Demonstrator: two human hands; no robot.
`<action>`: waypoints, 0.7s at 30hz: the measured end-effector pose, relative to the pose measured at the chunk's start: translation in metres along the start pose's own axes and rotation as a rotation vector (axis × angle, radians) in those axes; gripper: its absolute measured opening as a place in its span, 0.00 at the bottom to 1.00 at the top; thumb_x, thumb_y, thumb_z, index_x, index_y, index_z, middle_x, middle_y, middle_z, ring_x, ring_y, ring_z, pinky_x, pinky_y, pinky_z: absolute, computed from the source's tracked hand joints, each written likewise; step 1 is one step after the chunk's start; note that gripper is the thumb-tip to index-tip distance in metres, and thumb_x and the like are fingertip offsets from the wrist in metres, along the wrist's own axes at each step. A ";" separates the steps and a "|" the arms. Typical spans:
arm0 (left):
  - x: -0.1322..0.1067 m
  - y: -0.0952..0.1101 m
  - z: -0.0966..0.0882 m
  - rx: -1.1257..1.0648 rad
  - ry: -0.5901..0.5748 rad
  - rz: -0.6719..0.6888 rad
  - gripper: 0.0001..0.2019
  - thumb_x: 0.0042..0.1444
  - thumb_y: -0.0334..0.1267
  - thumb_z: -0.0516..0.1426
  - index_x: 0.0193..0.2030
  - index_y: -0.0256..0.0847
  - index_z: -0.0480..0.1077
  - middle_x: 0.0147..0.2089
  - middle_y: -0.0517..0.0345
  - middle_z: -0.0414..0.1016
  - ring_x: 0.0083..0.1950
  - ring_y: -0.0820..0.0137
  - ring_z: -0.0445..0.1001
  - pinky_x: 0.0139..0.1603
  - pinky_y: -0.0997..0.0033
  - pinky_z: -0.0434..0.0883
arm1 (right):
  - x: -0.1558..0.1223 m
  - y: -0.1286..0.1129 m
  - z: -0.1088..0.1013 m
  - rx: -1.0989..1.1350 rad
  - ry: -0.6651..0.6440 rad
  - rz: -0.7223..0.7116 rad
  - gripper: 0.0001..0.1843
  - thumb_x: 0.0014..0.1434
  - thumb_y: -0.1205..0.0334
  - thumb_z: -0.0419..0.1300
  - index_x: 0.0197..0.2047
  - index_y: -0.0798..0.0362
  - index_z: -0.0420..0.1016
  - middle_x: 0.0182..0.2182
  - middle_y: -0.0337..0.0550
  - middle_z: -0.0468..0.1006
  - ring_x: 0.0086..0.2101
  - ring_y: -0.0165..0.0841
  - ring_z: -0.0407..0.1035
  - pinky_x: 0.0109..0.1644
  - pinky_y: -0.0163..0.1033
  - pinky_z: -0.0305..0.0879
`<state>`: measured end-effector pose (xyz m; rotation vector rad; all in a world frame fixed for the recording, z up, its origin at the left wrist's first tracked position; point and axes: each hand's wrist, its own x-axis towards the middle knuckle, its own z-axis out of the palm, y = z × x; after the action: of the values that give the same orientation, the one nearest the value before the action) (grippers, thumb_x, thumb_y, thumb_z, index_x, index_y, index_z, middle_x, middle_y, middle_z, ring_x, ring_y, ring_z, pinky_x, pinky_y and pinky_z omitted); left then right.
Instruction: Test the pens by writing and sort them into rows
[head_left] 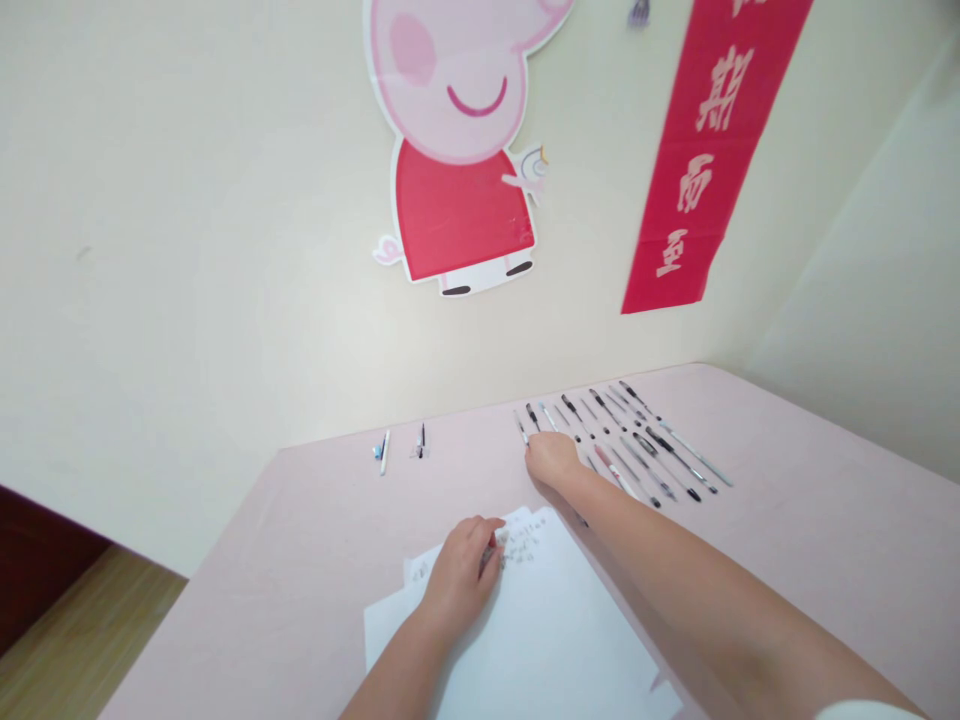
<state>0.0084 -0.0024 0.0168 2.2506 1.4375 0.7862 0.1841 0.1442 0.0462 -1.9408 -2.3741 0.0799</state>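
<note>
Pens (681,460) in rows by tabletop's (300,540) back edge, toward back right corner. Step in hand, likely: handling the leftmost pen (520,425); next move calls for light fingers, neighbours undisturbed. Right hand (553,458) palm down, arm outstretched, grip hidden, cannot tell. Left hand (465,570) on papers (555,620) nearer front edge, fingers curled, contents unclear

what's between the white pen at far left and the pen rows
In the head view, a slim dark item lies between the white pen and the pen rows.
</note>
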 end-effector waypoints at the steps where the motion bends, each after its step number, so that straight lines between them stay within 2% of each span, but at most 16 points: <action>1: 0.000 0.000 0.000 -0.002 0.001 0.000 0.12 0.58 0.34 0.48 0.48 0.41 0.64 0.38 0.53 0.70 0.43 0.65 0.68 0.46 0.60 0.67 | 0.002 -0.001 0.001 -0.007 -0.005 -0.001 0.17 0.59 0.65 0.50 0.41 0.62 0.78 0.40 0.63 0.78 0.42 0.42 0.72 0.44 0.39 0.63; 10: 0.001 0.000 0.000 -0.010 0.004 0.001 0.12 0.58 0.33 0.49 0.48 0.41 0.65 0.38 0.54 0.70 0.42 0.66 0.68 0.46 0.62 0.67 | 0.009 -0.004 0.004 -0.050 -0.027 -0.017 0.16 0.56 0.72 0.49 0.41 0.64 0.77 0.40 0.65 0.77 0.42 0.42 0.72 0.42 0.40 0.65; 14: 0.001 -0.001 0.001 -0.010 -0.001 -0.001 0.11 0.58 0.33 0.49 0.47 0.41 0.65 0.38 0.54 0.70 0.42 0.65 0.68 0.45 0.62 0.67 | 0.006 -0.006 -0.001 -0.050 -0.015 -0.021 0.16 0.59 0.69 0.48 0.40 0.64 0.76 0.39 0.64 0.77 0.42 0.43 0.72 0.42 0.40 0.65; 17: 0.001 -0.003 0.002 -0.009 0.001 0.002 0.11 0.58 0.32 0.49 0.47 0.41 0.65 0.37 0.53 0.70 0.42 0.65 0.68 0.45 0.62 0.67 | -0.007 -0.010 -0.006 -0.041 0.012 -0.041 0.17 0.61 0.64 0.48 0.41 0.63 0.75 0.39 0.63 0.77 0.42 0.42 0.71 0.42 0.40 0.64; 21: 0.000 -0.004 0.004 -0.006 0.013 0.009 0.11 0.58 0.32 0.49 0.47 0.42 0.65 0.37 0.54 0.70 0.41 0.66 0.68 0.44 0.63 0.67 | -0.042 -0.020 -0.007 -0.014 0.041 -0.112 0.16 0.61 0.59 0.49 0.41 0.58 0.74 0.39 0.56 0.76 0.41 0.40 0.70 0.42 0.39 0.62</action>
<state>0.0078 -0.0001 0.0116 2.2527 1.4297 0.8081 0.1741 0.0987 0.0538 -1.7923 -2.4571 0.0165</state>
